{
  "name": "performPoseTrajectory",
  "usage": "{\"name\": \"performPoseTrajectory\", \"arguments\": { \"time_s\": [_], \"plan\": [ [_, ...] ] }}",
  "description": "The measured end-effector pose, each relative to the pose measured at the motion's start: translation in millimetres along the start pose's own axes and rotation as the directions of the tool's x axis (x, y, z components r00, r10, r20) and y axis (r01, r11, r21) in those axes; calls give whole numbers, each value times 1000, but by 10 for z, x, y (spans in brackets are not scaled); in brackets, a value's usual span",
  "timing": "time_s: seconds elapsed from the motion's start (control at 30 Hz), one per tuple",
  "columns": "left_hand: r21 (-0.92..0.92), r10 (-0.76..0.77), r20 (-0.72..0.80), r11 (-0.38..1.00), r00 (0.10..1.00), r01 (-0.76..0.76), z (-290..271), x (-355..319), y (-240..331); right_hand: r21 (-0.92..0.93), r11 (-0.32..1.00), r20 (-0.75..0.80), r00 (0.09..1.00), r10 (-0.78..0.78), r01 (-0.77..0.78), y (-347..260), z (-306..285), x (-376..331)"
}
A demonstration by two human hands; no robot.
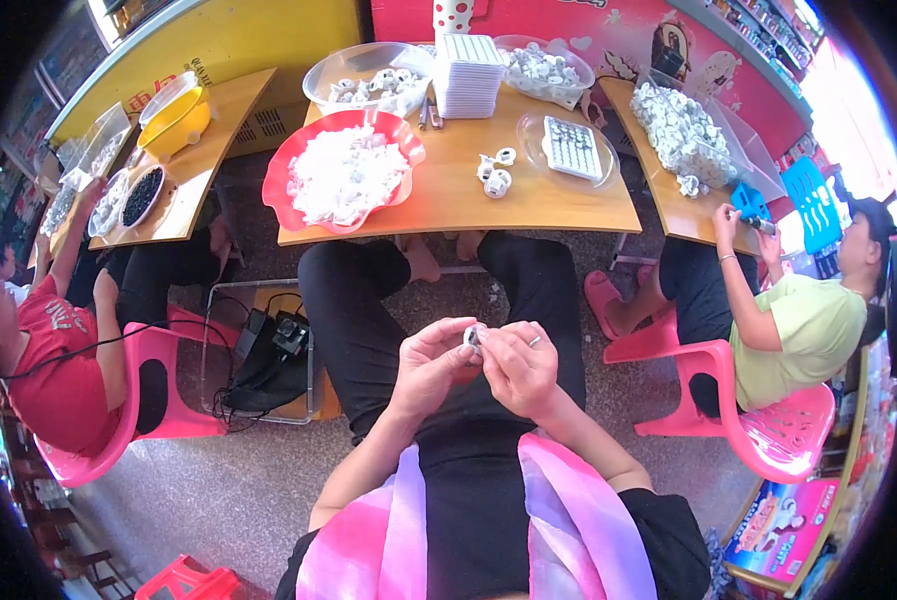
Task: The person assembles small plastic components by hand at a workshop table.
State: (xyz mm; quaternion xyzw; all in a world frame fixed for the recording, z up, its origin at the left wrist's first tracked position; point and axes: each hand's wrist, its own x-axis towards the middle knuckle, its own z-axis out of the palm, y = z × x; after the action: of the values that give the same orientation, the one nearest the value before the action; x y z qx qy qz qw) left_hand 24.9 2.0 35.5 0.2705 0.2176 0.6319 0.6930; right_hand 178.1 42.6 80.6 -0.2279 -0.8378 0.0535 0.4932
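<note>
Above my lap, my left hand (432, 365) and my right hand (521, 368) meet fingertip to fingertip. Between them is a small round white plastic part (471, 340) with a dark middle, its far side covered by the fingers. The left thumb and forefinger pinch it, and the right fingertips press on it from the other side. On the table ahead, a red scalloped bowl (277, 190) is heaped with white plastic pieces (349, 170). Several loose white round parts (496, 180) sit to its right on the wood.
A stack of white trays (471, 85) stands between two clear bowls of parts. One filled tray (572, 148) lies at the table's right. Co-workers sit on pink chairs at both sides; the right one holds a blue tool (751, 203). A clear box with cables (269, 350) is beside my leg.
</note>
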Motion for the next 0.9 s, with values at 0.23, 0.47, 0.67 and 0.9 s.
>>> {"name": "performPoseTrajectory", "arguments": {
  "time_s": [0.23,0.47,0.67,0.9],
  "plan": [
    [227,70,-92,973,993,-48,-7,2,-21,-33,999,75,997,24,-21,-47,25,-40],
    [24,-6,-116,1000,993,9,-70,32,-56,139,944,83,953,291,-301,-23,81,-33],
    [900,329,241,275,913,-337,231,182,35,740,-447,599,190,778,-502,305,329,-402],
    [959,220,277,4,935,-284,192,211,-115,657,-716,749,90,657,-237,412,458,-701]
  ]
}}
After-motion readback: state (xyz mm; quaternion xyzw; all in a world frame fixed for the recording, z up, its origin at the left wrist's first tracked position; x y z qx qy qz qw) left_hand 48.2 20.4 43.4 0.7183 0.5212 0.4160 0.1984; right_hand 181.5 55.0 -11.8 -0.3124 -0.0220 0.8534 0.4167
